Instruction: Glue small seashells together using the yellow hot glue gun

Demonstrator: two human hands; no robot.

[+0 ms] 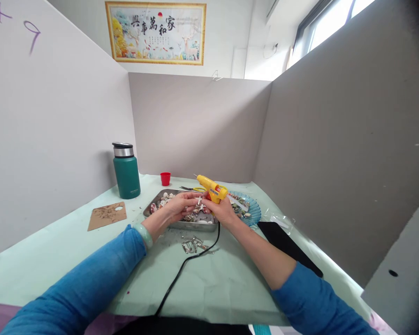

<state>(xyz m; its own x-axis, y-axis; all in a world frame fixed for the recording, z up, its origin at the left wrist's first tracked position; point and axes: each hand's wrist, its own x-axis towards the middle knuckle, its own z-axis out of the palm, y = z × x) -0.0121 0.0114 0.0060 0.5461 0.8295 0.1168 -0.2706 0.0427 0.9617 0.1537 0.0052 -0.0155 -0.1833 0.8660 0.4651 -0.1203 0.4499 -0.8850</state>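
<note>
My right hand [224, 210] is closed round the handle of a yellow hot glue gun [212, 187], whose nozzle points up and to the left. My left hand [182, 205] has its fingers pinched together at a small white piece [199, 203], too small to name. The right fingertips are close to that piece too; whether they touch it I cannot tell. Both hands are above a metal tray [192, 226] of shell-like pieces, partly hidden by them. From the glue gun a black cord [186, 261] runs down to the table's front edge.
Several small metal clips [194, 245] lie before the tray. A blue plate [254, 211] with small pieces stands to the right, near a black strip [289, 247]. Leftward are a brown card [107, 217] and a green bottle [126, 174]. A red cup [165, 179] stands behind.
</note>
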